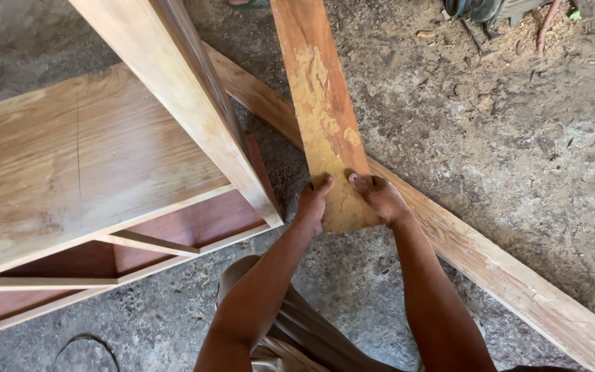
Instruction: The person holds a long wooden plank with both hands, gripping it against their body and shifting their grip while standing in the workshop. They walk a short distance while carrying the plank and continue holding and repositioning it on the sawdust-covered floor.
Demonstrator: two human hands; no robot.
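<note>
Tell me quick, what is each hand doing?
Left hand: closed on the near end of the reddish board.
Right hand: closed on the same board end, thumb on top.

A wooden shelf cabinet (98, 172) fills the left, tipped over the dusty concrete floor (518, 151); a long pale plank (490, 269) lies diagonally across that floor. Sawdust and scraps (518, 31) sit top right; a dark cable loop (84, 348) curls bottom left.
</note>
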